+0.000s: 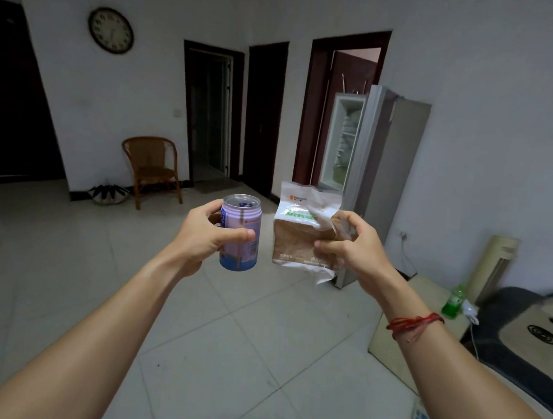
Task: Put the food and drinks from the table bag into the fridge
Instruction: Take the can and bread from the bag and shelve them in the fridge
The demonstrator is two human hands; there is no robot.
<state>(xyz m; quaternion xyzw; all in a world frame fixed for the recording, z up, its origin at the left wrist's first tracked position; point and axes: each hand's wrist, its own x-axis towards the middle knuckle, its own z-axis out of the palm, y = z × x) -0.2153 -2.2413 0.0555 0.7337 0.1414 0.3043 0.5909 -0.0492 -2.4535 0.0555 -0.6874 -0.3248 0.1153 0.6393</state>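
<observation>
Left fingers (234, 234) wrapped around a purple drink can (240, 233), thumb across its front, rest of the left hand (202, 234) behind it; right fingers (326, 244) pinched on the right edge of a bagged bread loaf (303, 233), right hand (357, 246) to its 3 o'clock. Both items carried side by side, just apart, in mid-air over the tiled floor (227, 352). Can held upright, long axis vertical, pull-tab top facing up and slightly toward the camera. Bread bag also held on end, long axis vertical, crimped seal at 12 o'clock, printed face toward the camera. Fridge (380, 183) seen well apart at about 1 o'clock from the hands, door (340, 142) open, some contents inside, too small to name. Best carried level to the fridge, can kept upright, bag pinched lightly to avoid crushing the slices; probably one item shelved at a time, can standing, bread laid where nothing would press on it.
</observation>
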